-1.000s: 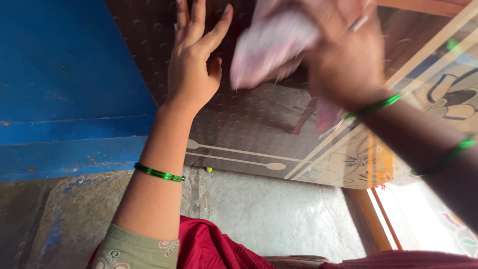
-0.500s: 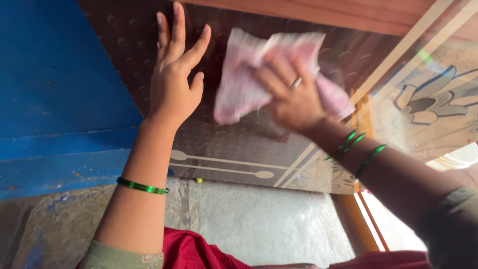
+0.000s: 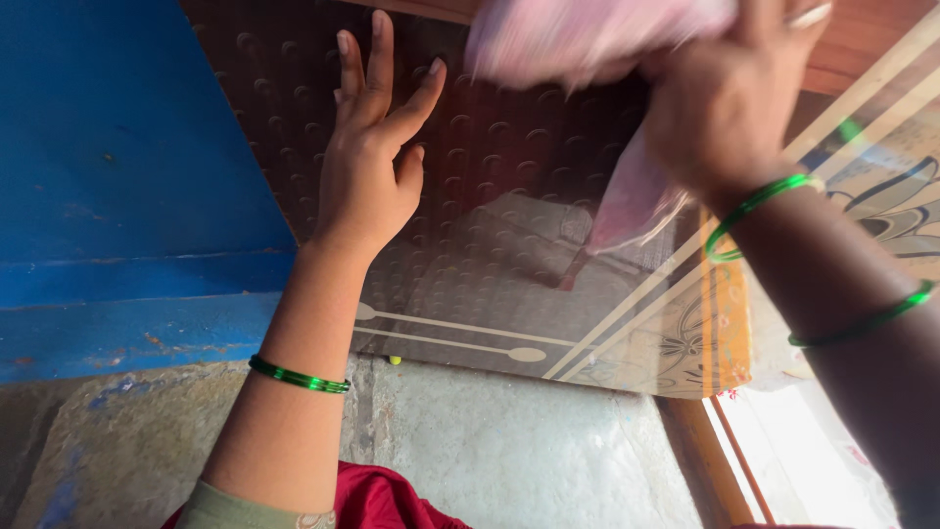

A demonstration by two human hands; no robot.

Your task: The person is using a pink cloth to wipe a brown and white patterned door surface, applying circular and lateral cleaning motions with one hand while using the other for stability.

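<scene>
My left hand lies flat with fingers spread against a dark brown panel covered in raised dots, a door-like surface with cream line patterns. My right hand grips a pale pink cloth and presses it on the panel near the top edge of the view; the cloth is blurred with motion and one end hangs down below the hand. Green bangles ring both wrists.
A blue painted wall stands to the left of the panel. Below lies a grey stone floor. A wooden frame and a bright opening are at the lower right. Red fabric shows at the bottom.
My right hand has swept the pink cloth up and to the right across the panel. My left hand stays pressed flat in nearly the same place.
</scene>
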